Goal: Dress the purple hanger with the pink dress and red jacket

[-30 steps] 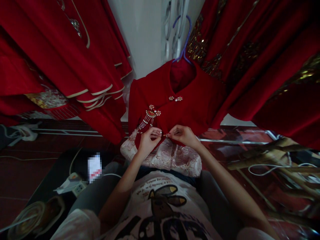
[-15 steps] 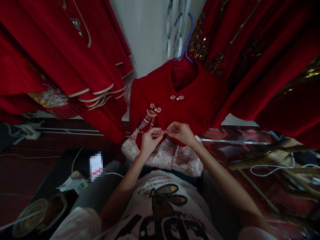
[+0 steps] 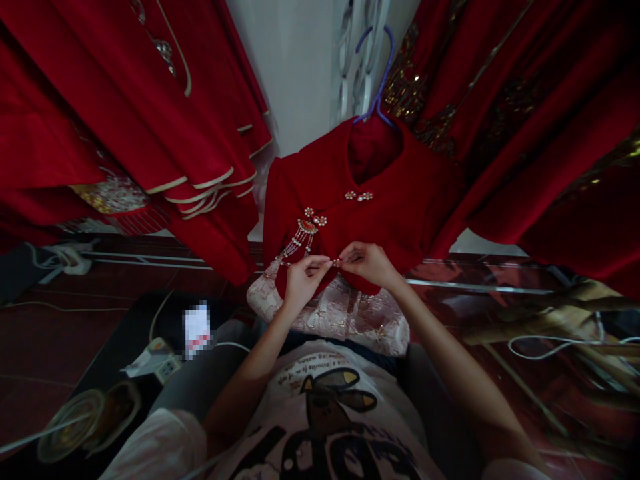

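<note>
A red jacket hangs in front of me on a purple hanger, its lower part over my lap. My left hand pinches one end of a small beaded clasp low on the jacket's front. From the other side, the fingertips of my right hand are closed at the same clasp. Higher up sit a beaded neck clasp and another flower-shaped clasp with a fan-shaped tassel ornament. Pale brocade fabric lies under the jacket's hem.
Red garments with pale trim hang at left, and red garments with gold sequins at right. On a dark surface at lower left are a power strip and a round plastic lid. White cord lies at right.
The view has shifted slightly, so everything appears a little further right. My fingertips are slightly further apart, and more of the beaded clasp shows between them.
</note>
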The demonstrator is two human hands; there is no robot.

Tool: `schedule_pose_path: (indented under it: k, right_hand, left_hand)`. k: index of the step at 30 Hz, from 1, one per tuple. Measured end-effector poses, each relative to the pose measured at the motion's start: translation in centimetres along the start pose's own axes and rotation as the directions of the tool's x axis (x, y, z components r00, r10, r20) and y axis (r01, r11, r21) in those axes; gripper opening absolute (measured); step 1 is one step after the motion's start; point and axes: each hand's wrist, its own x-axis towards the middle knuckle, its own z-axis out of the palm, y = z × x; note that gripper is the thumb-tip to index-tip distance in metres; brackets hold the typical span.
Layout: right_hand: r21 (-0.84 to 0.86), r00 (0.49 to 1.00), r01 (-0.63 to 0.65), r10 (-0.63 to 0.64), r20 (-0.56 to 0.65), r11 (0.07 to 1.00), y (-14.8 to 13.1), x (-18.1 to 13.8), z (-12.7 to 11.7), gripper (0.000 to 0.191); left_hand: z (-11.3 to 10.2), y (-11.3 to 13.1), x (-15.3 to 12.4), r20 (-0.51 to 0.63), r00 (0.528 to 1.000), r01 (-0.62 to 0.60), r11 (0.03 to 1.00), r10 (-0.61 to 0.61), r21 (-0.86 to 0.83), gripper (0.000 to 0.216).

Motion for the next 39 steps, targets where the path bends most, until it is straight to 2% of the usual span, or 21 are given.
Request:
schedule_pose_path:
  k: [5, 10, 20, 26, 32, 39]
  right_hand:
    - [0.079, 1.000, -0.006, 0.004, 0.028, 0.997, 0.1, 0.4, -0.1, 0.021]
    - [0.137, 1.000, -0.015, 0.013, 0.015, 0.990, 0.2, 0.4, -0.3, 0.024]
    - [0.077, 1.000, -0.002, 0.001, 0.015, 0.997, 0.1, 0.3, -0.2, 0.022]
    - [0.087, 0.998, -0.005, -0.001, 0.061, 0.996, 0.1, 0.3, -0.7, 0.023]
    - [0.028, 1.000, -0.003, 0.003, -0.008, 1.000, -0.3, 0.3, -0.2, 0.019]
    - [-0.015, 1.000, 0.026, -0.026, -0.010, 1.000, -0.6, 0.0, 0.3, 0.019]
  left_hand:
    - [0.1, 0.2, -0.1, -0.026, 1.000, -0.001, 1.000, 0.001, 0.014, 0.028]
    - [0.4, -0.2, -0.2, 0.017, 1.000, 0.001, 1.000, -0.001, 0.028, 0.028]
    - [0.3, -0.4, -0.1, -0.022, 1.000, 0.007, 1.000, -0.007, -0.010, 0.027]
    - [0.3, -0.6, -0.1, -0.015, 1.000, 0.020, 0.998, -0.021, -0.066, 0.027]
    - [0.2, -0.5, -0.1, -0.005, 1.000, 0.028, 0.998, -0.028, -0.063, 0.024]
    - [0.0, -0.6, 0.0, -0.014, 0.999, 0.044, 0.997, -0.045, -0.067, 0.023]
